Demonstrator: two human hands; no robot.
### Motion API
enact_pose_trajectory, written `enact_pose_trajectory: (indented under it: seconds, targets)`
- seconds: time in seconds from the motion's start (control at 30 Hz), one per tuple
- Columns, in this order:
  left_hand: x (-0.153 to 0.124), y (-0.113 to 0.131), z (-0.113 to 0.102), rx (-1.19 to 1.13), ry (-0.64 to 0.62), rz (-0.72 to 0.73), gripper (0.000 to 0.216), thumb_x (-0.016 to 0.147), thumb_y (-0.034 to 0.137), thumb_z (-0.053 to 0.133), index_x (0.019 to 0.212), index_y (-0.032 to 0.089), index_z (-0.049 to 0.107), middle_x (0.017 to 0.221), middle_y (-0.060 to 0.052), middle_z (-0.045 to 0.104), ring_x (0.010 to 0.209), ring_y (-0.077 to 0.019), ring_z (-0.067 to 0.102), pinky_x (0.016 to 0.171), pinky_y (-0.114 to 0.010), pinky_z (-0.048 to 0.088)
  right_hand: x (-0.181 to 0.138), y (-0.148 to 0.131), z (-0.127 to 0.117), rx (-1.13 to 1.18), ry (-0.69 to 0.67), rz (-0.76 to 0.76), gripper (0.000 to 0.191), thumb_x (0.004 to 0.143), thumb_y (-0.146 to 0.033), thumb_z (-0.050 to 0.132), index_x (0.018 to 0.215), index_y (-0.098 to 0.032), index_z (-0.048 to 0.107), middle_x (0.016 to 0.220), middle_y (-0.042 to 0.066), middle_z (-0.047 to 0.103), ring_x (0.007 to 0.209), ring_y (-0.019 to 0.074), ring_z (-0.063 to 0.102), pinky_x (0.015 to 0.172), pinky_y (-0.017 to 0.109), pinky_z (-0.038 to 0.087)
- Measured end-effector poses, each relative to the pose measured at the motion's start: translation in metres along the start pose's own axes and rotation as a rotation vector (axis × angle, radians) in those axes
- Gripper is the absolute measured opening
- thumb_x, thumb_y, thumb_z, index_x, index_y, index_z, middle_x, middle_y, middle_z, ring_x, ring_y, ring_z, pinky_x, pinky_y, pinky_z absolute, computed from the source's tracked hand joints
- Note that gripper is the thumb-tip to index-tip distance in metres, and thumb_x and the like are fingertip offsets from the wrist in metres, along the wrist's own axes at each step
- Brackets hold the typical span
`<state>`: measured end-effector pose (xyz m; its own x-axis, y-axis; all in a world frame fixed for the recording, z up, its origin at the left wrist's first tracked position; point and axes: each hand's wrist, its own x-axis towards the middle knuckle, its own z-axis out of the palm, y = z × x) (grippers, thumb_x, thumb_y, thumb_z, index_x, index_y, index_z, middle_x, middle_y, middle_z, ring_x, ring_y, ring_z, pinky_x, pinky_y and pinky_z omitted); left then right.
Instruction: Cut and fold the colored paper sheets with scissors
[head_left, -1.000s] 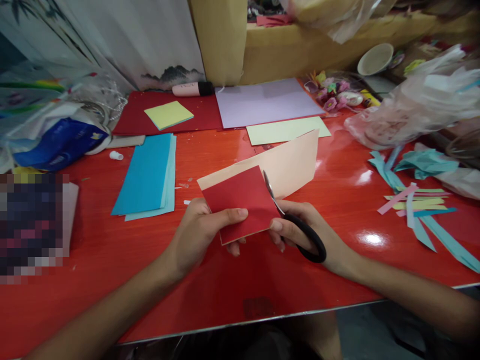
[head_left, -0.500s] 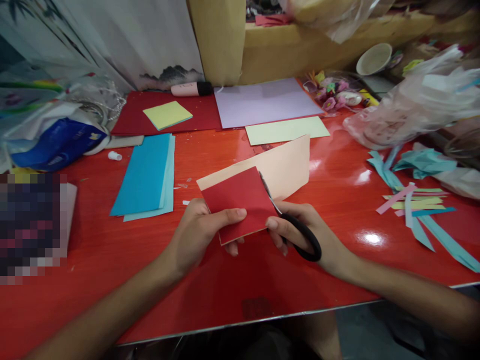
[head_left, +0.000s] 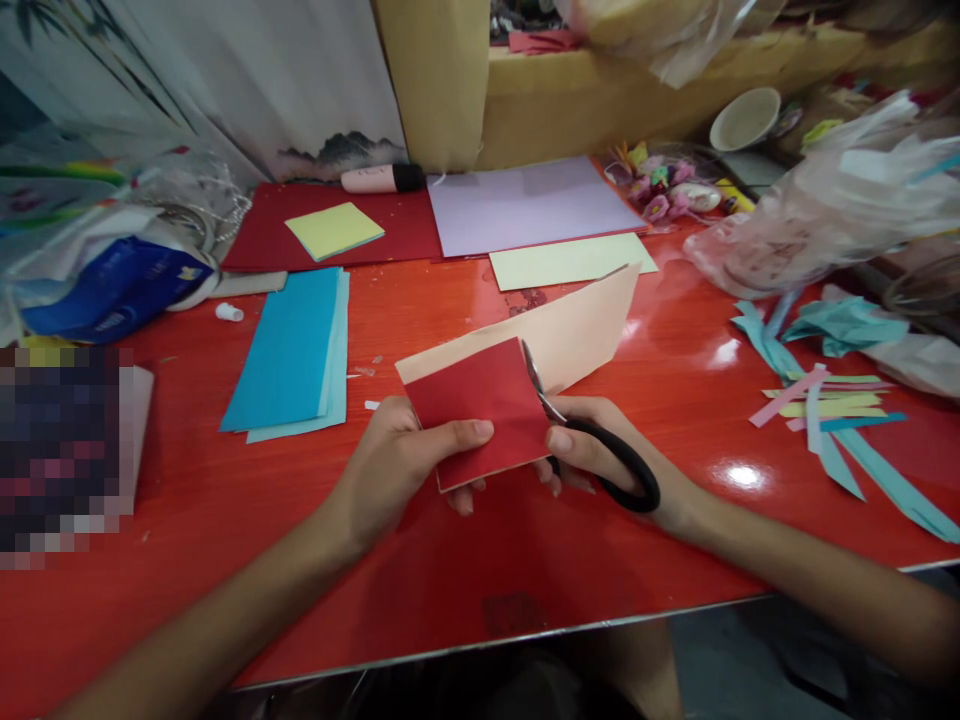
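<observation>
My left hand [head_left: 409, 455] is closed on a red square of paper [head_left: 480, 400], its thumb flat on top and fingertips showing below. Behind the red square lies a longer peach sheet [head_left: 585, 320], gripped together with it and stretching out to the right. In my right hand [head_left: 600, 440] is a pair of black-handled scissors [head_left: 637, 480], thumb and fingers around the handles. Their blades run along the right edge of the red square, against the peach sheet. The lower fingers of the right hand are partly hidden.
Blue folded paper [head_left: 292, 350] lies at left, a pale green strip [head_left: 574, 262] and lilac sheets [head_left: 532, 205] at the back. Yellow squares [head_left: 335, 230] rest on dark red paper [head_left: 255, 225] beside a pink marker [head_left: 371, 179]. Paper offcuts [head_left: 832, 405] and plastic bags [head_left: 840, 200] crowd the right.
My right hand and the scissors have shifted slightly right, and the blades look more apart. The peach sheet's free end has swung up and to the right. My left hand stays nearly still.
</observation>
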<state>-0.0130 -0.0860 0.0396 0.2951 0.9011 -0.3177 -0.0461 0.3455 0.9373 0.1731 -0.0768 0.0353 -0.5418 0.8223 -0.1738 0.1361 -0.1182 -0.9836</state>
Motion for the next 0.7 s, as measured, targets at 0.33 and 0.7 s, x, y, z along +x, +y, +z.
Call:
enact_pose_trajectory:
  seconds: [0.33, 0.7]
  targets:
    - [0.000, -0.001, -0.001, -0.021, -0.012, -0.008, 0.019, 0.075, 0.026, 0.062, 0.063, 0.012, 0.063, 0.049, 0.000, 0.061, 0.033, -0.0095, 0.051, 0.034, -0.018, 0.040, 0.000, 0.004, -0.001, 0.070, -0.027, 0.018, 0.036, 0.075, -0.052, 0.058, 0.076, -0.016, 0.050, 0.064, -0.003, 0.046, 0.054, 0.0067, 0.041, 0.048, 0.019, 0.032]
    - [0.000, -0.003, 0.001, -0.014, -0.007, 0.012, 0.014, 0.075, 0.027, 0.062, 0.073, 0.013, 0.066, 0.061, -0.003, 0.065, 0.037, -0.0102, 0.052, 0.035, -0.020, 0.043, -0.002, 0.011, 0.003, 0.057, 0.010, 0.032, 0.031, 0.078, -0.048, 0.057, 0.077, -0.018, 0.050, 0.062, -0.004, 0.044, 0.054, 0.0076, 0.043, 0.047, 0.019, 0.033]
